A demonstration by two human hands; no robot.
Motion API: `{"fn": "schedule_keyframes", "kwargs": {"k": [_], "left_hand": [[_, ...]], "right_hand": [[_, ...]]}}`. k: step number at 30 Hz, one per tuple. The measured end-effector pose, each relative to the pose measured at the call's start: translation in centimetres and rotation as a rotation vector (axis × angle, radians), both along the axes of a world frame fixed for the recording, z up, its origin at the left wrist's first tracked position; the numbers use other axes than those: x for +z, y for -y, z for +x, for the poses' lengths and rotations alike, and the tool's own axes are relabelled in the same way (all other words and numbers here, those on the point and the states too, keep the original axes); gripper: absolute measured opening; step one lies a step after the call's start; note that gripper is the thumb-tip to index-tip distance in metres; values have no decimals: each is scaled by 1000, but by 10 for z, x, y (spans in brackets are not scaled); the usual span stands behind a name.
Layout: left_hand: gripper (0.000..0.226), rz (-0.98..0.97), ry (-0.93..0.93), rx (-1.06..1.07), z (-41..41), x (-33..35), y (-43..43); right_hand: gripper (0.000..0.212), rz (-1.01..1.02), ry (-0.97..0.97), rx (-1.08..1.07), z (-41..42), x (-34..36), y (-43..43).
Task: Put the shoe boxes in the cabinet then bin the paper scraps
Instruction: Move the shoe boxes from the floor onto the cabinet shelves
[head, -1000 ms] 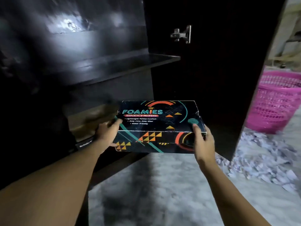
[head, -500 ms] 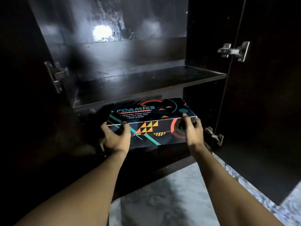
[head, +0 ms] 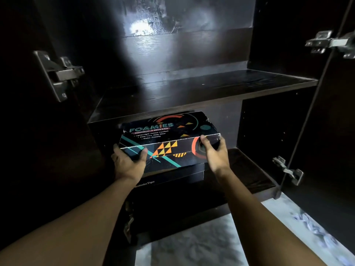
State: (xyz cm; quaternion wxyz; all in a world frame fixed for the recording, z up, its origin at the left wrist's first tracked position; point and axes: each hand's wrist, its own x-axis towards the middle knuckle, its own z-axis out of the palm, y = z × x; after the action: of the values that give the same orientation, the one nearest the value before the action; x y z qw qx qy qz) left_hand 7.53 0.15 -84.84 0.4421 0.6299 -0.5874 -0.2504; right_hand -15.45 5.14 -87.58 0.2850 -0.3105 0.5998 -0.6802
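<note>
Shoe box point(head: 169, 139) has gone deeper into the cabinet point(head: 192, 87), lower bay, over a black box point(head: 172, 176) that is mostly hidden; contact unclear. Left hand point(head: 128, 164) grips the front-left corner, right hand point(head: 214, 152) the right end. Paper scraps point(head: 315, 231) blurred, cut off.

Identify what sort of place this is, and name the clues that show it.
Likely a room at home, at a dark wooden cabinet: a shelf, a metal door hinge, a Foamies shoe box over a black box, paper scraps on the floor.
</note>
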Motion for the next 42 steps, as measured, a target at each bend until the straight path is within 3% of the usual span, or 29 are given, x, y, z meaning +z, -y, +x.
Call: {"fn": "schedule_keyframes", "kwargs": {"k": [3,6,10,16,22,28,31,34,36,42], "left_hand": [[84,-43,317,19,-2,1,4],[79,-291,675,-8,-5,-8,3],[85,-324,898,-127,-8,-25,11],[100,-142,840,-128,-8,-14,30],[117,23,879,-151,-6,-13,39],[118,83,874,-210,-3,-1,31],[101,-7,810,-163,-9,5,19],[73,-236,757,-138,-24,3,4],[61,-333,709,-194,-41,3,-9],[22,-63,455,-709,-118,-3,-67]], "right_hand": [[51,13,-26,-62,3,-3,17],[76,99,-210,-168,9,-1,20],[101,157,-417,-136,15,-4,23],[109,221,-485,109,6,0,47],[111,242,-495,71,18,-1,61],[108,271,-453,147,7,4,51],[87,299,-490,56,2,11,30],[55,256,-549,-38,2,18,-3],[50,259,-544,-49,1,21,-31],[41,214,-396,-80,-23,-1,-138]]}}
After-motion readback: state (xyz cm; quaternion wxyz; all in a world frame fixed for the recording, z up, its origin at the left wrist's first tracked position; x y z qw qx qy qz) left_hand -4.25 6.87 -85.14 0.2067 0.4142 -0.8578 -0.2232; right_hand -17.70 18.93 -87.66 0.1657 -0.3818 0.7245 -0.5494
